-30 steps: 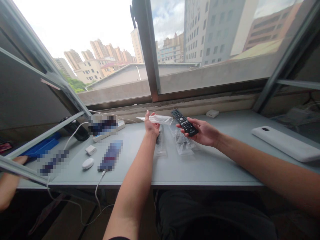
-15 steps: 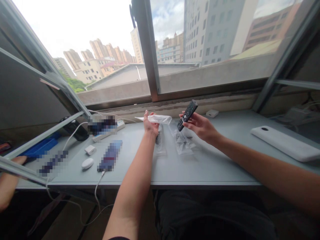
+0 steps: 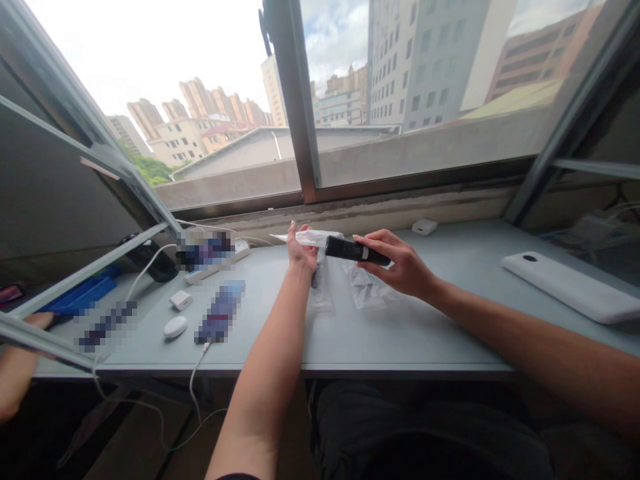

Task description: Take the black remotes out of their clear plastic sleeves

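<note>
My right hand (image 3: 400, 262) is closed round a black remote control (image 3: 347, 249), held level with its far end pointing left. Its buttons are turned out of view. That end is at the mouth side of a clear plastic bag (image 3: 311, 237), which my left hand (image 3: 302, 253) grips above the table; I cannot tell whether the tip is inside. Below my left hand a plastic-wrapped dark item (image 3: 320, 287) lies on the table. Beside it, under my right hand, rests another crumpled clear bag (image 3: 369, 291).
On the grey table (image 3: 410, 340) stand a white charger (image 3: 181, 300), a white oval case (image 3: 175, 327), a blurred phone (image 3: 220, 313) on a cable and a power strip (image 3: 242, 250). A long white device (image 3: 570, 283) lies right. Another person's arm (image 3: 17, 367) shows at far left.
My right hand has turned the remote from upright and tilted to level, bringing its end left to the bag. My left hand has barely moved.
</note>
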Tool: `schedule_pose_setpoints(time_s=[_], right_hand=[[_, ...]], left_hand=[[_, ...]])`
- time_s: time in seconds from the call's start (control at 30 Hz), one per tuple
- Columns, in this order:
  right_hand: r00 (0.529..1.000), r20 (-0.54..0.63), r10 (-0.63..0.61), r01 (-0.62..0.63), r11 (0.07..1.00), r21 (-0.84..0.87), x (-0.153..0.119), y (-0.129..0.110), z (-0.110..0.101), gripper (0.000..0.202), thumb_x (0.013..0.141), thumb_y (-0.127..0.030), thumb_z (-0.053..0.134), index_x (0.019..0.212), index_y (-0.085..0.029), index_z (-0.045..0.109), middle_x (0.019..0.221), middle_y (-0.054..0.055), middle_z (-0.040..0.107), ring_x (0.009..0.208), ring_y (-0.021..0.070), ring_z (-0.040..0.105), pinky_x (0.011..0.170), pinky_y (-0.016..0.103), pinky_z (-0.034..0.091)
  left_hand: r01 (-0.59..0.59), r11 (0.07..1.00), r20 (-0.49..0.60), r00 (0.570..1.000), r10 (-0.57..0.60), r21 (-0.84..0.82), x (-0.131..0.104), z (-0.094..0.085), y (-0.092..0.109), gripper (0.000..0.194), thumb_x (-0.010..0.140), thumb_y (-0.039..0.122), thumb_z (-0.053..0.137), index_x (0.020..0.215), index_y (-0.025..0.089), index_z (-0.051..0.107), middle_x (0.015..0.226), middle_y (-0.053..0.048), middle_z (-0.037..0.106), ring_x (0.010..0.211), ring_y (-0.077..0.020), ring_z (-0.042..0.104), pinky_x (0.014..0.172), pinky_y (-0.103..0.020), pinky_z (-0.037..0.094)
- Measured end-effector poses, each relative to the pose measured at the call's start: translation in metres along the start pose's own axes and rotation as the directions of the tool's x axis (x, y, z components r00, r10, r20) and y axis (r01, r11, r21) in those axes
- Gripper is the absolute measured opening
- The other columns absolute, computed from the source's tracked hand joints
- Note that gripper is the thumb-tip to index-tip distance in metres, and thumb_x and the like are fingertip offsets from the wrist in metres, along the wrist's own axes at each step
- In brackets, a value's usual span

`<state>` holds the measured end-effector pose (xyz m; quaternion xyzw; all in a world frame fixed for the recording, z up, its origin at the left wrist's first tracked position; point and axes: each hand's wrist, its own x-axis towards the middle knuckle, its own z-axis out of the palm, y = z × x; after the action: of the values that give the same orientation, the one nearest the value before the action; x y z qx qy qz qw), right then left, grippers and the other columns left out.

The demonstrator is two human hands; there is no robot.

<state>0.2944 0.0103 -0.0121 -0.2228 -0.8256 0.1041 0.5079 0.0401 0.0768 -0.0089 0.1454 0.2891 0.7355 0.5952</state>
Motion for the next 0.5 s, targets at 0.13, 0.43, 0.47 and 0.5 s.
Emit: schedule_pose_setpoints(time_s=[0.13,0.43,0.47,0.5], right_hand=[[0.977,0.026,0.210,-0.211,0.961,0.180,-0.0001,-0.0022,0.0018,0.050,0.106,-0.052,0.068,0.149,-0.027,0.071,0.117,0.010,0.076,0.099,0.0275,0.072,0.092,0.044,0.061],[0.798,0.191,0.572,-0.581,0.645,0.496,0.0048,-0.0028,-0.0021,0.050,0.107,-0.065,0.059,0.092,-0.019,0.073,0.071,0.006,0.072,0.051,0.0168,0.058,0.047,0.028,0.046],[0.787,0.197,0.584,-0.595,0.637,0.489,0.0055,-0.0033,-0.0028,0.049,0.106,-0.065,0.060,0.091,-0.019,0.072,0.074,0.007,0.074,0.051,0.0167,0.059,0.046,0.028,0.046],[0.781,0.201,0.591,-0.604,0.637,0.478,0.0061,-0.0037,-0.0033,0.048,0.104,-0.065,0.062,0.091,-0.019,0.071,0.077,0.008,0.076,0.050,0.0163,0.060,0.045,0.028,0.046]], left_hand=[[-0.012,1.000,0.010,1.000,0.012,0.013,-0.0009,0.0009,-0.0001,0.040,0.103,0.058,0.064,0.105,0.018,0.068,0.084,-0.003,0.067,0.065,-0.0132,0.067,0.060,-0.022,0.054],[-0.159,0.986,-0.129,0.980,0.151,-0.056,0.0018,-0.0013,0.0047,0.040,0.102,0.058,0.060,0.098,0.019,0.068,0.087,-0.001,0.065,0.067,-0.0125,0.062,0.062,-0.022,0.051],[-0.169,0.983,-0.146,0.977,0.158,-0.066,0.0020,-0.0018,0.0056,0.039,0.102,0.058,0.060,0.098,0.020,0.068,0.086,-0.001,0.064,0.068,-0.0130,0.062,0.063,-0.023,0.051],[-0.176,0.982,-0.162,0.973,0.162,-0.075,0.0021,-0.0021,0.0064,0.038,0.102,0.058,0.060,0.098,0.020,0.068,0.087,-0.001,0.064,0.068,-0.0133,0.062,0.063,-0.023,0.051]])
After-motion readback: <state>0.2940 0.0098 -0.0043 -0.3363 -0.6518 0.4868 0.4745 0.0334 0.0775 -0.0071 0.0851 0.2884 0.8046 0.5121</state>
